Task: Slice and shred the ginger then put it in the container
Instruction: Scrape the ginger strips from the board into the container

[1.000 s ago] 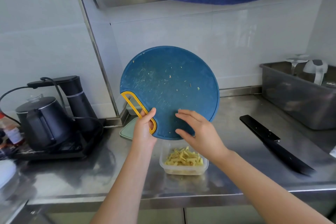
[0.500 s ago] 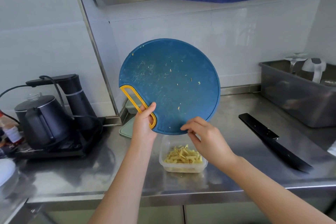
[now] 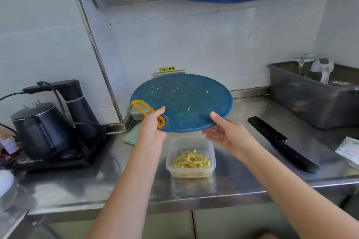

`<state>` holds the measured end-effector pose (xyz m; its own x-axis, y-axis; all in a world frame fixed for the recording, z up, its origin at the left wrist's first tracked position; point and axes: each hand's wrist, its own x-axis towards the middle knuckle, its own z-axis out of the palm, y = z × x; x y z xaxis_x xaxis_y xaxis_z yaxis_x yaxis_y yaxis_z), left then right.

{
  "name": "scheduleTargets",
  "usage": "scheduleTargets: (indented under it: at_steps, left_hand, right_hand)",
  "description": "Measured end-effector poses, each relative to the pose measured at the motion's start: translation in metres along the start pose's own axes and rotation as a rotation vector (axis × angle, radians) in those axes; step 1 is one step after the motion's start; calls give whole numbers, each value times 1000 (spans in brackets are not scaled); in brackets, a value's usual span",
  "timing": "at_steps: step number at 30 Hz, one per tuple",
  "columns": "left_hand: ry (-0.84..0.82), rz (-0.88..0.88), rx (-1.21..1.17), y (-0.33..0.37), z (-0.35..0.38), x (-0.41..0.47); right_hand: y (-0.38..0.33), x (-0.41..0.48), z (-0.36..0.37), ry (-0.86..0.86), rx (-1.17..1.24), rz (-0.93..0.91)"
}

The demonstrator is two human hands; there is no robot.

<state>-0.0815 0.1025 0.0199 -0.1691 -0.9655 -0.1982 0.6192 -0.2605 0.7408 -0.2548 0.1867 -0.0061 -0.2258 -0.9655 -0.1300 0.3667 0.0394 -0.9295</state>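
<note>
A round blue cutting board (image 3: pixel 184 101) with a yellow handle loop hangs nearly flat above the steel counter, flecked with small ginger bits. My left hand (image 3: pixel 152 124) grips the board at the yellow handle. My right hand (image 3: pixel 226 132) holds the board's near right edge, thumb on top and fingers underneath. Just below the board's near edge stands a clear plastic container (image 3: pixel 191 158) holding a pile of shredded ginger (image 3: pixel 191 160).
A black knife (image 3: pixel 281 143) lies on the counter (image 3: pixel 97 186) to the right. A grey bin (image 3: pixel 314 93) with a glass and a white jug stands at the back right. Black kettles (image 3: pixel 41 128) sit at left. A pale green lid (image 3: pixel 132 135) and a small box lie behind my left hand.
The board has tipped down from almost upright to nearly flat. My right hand has moved from the board's face to its near right edge and taken hold of it.
</note>
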Motion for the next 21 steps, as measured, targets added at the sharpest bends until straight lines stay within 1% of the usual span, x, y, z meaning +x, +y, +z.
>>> scheduleTargets:
  at_steps: [1, 3, 5, 6, 7, 8, 9, 11, 12, 13, 14, 16, 18, 21]
  left_hand:
    - [3, -29, 23, -4, 3, -2]
    - [-36, -66, 27, -11, 7, -5]
    - [-145, -70, 23, -12, 6, -6]
    - [-204, -59, 82, -11, 3, -6]
    - [-249, -42, 212, -9, -1, -7]
    - [-254, -2, 424, -7, -6, -6]
    - [-227, 54, 672, -7, -12, -6]
    - [-98, 216, 1199, -12, -31, -2]
    - [-68, 243, 1410, -16, -40, 1]
    - [-64, 211, 1546, -19, -47, 1]
    - [-62, 145, 1588, -23, -53, 1]
    - [-49, 41, 1565, -27, -63, -2]
    - [-28, 41, 1574, -22, -70, -6]
    - [0, 27, 1646, -5, -81, -14]
  right_hand:
    - [-2, 0, 0, -2, 126, -4]
    - [-7, 2, -2, 57, 315, -24]
    - [-19, 4, -9, 115, 392, -56]
    - [-25, 6, -14, 135, 421, -64]
    - [-31, 7, -21, 154, 444, -62]
    - [-36, 8, -28, 175, 460, -56]
    - [-39, 10, -36, 199, 465, -49]
    - [-41, 13, -51, 237, 436, -31]
    - [-40, 15, -58, 247, 411, -20]
    - [-38, 17, -64, 254, 375, -5]
    - [-34, 19, -69, 260, 335, 19]
    - [-27, 21, -75, 275, 269, 72]
    - [-20, 21, -79, 269, 244, 117]
    - [-9, 24, -81, 250, 236, 154]
